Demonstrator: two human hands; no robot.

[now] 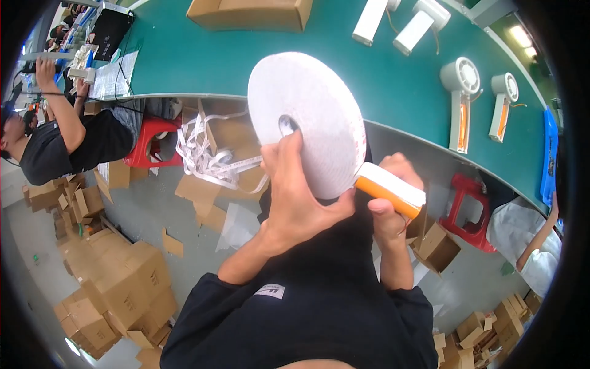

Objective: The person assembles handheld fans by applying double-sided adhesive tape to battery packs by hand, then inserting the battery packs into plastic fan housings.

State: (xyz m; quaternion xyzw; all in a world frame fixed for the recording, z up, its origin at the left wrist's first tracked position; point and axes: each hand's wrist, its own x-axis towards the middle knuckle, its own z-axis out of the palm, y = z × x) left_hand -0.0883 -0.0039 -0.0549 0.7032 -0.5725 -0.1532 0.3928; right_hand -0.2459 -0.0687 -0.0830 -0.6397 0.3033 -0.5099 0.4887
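Note:
My left hand [294, 200] grips a large white roll of tape [313, 117], fingers at its hub hole and thumb stretched along the lower rim. Held in my right hand [394, 218] is an orange cylindrical battery [387, 197] with a white strip [393, 180] lying along its upper side. The battery's left end touches or nearly touches the roll's edge by my left thumb; which one I cannot tell. Both things are in front of my body, at the near edge of the green table [184, 55].
White handheld fans [460, 92] lie at the table's right, two showing orange inside. A cardboard box [252, 13] sits at the back. Below the edge are tangled white strips [212, 154] and red stools [470, 212]. A co-worker [67, 135] is at left, another person's arm [541, 240] at right.

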